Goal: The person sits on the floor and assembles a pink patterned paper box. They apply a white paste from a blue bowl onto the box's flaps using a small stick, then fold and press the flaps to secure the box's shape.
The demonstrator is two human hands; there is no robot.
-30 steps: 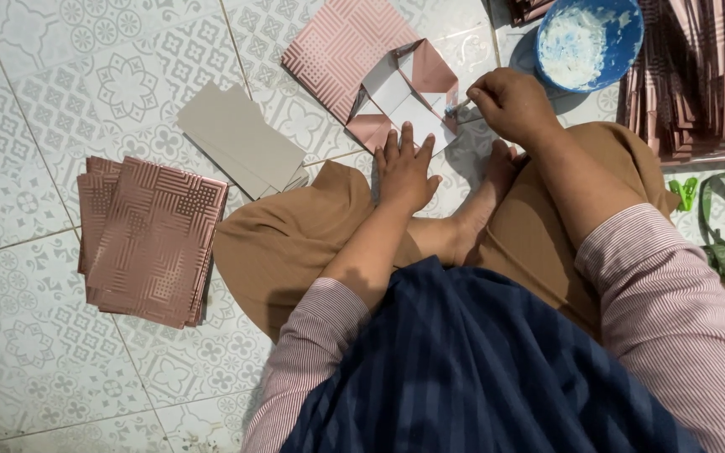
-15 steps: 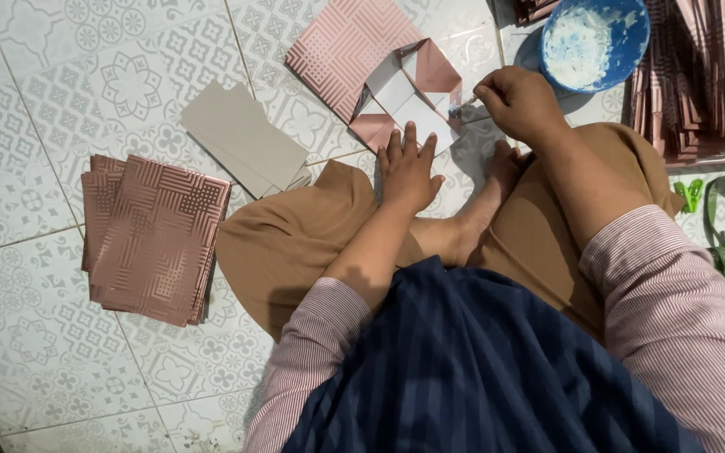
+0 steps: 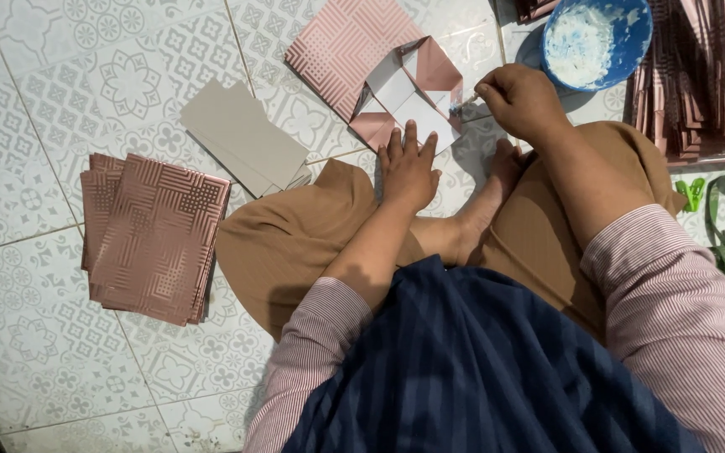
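The pink patterned paper bag (image 3: 379, 63), half-folded, lies pinned under the flat, open left hand (image 3: 409, 164); the right hand (image 3: 520, 101), pinching a small glue stick (image 3: 466, 102), could smear paste beyond the flap.

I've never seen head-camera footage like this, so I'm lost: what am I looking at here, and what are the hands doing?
The single view comes from a camera worn on a person's head, looking down at their lap as they sit on a tiled floor. The left hand presses flat on a partly folded pink paper bag. The right hand holds a small stick over the bag's folded flaps. Nearby lie a blue bowl of white paste, grey card pieces, a stack of finished pink bags and more pink sheets.
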